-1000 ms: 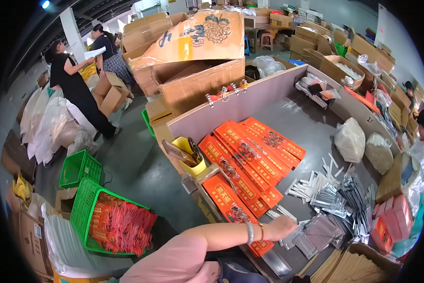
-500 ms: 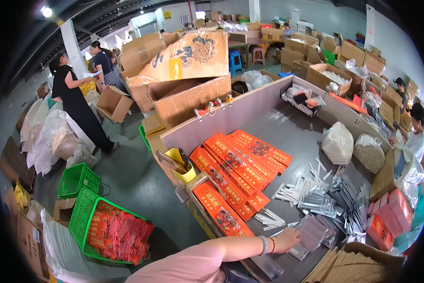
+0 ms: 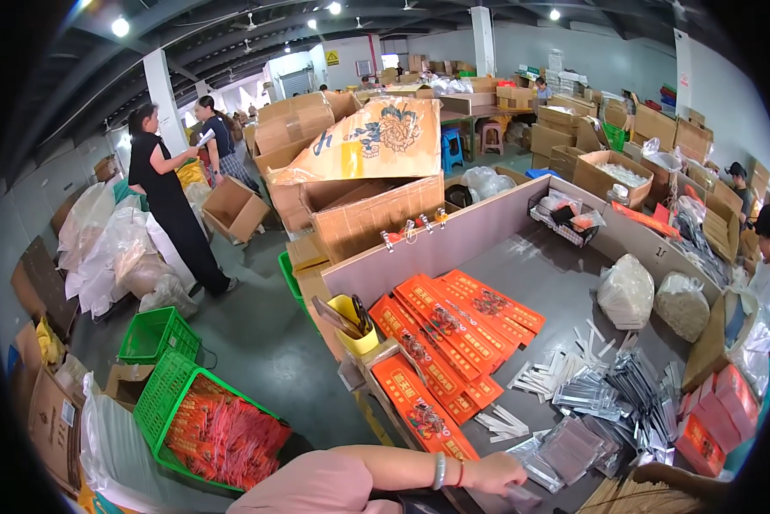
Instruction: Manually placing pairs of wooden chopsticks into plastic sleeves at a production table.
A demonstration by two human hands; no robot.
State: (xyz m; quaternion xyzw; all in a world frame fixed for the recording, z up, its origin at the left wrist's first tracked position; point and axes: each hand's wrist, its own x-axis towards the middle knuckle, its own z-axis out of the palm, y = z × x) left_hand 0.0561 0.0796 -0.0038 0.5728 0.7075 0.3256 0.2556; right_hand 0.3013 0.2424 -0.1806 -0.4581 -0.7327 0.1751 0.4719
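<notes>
Clear packets (image 3: 569, 450) lie unsorted by your left hand (image 3: 495, 474); fingers look bent, hold cannot tell; red packs (image 3: 453, 330) already overlapped.

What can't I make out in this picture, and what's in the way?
In the head view:
Right hand: outside the picture.
Bare left hand: blurred fingertips leave unclear whether it grips the small clear plastic piece below.
Rectangular green plastic crate: flat red packets hide its floor.
Thin tan sticks: the rest is cut off by the bottom edge.
</notes>
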